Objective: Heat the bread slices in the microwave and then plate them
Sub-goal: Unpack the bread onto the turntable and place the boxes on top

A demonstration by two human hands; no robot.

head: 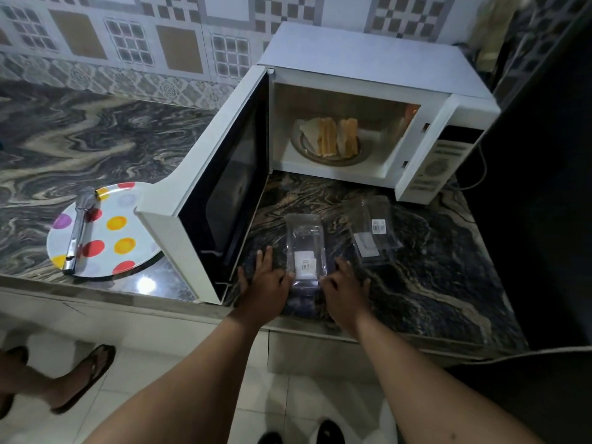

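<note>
Head view: left hand [267,281] and right hand [344,286], fingers spread, flank the empty clear container [306,251]; better set it aside, then shut the microwave door [205,187] on the bread slices [330,137].

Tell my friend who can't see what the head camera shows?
Bread slices sit inside an open microwave. Both hands, left hand and right hand, touch a clear plastic package on the counter. Tongs lie on a spotted plate.
</note>
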